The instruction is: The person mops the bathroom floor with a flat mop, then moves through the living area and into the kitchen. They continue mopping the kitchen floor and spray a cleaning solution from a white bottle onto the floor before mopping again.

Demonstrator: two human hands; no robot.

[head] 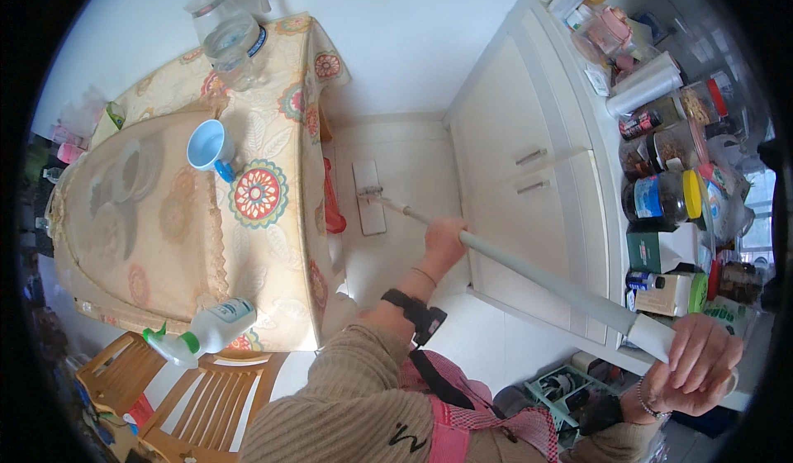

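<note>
A flat mop with a long pale handle runs slantwise across the view. My left hand grips the thin shaft near its middle. Up at the white top end, my right hand is closed around the grip. The rectangular mop head lies flat on the light tiled floor, between the table and the cabinets. Beside the mop head, a red object shows partly from under the tablecloth's edge; the rest of it is hidden.
At left stands a table with a patterned tablecloth, holding a blue cup, a spray bottle, a glass jar and a mesh food cover. White cabinets line the right, under a crowded counter. Wooden chairs and a green crate are near me.
</note>
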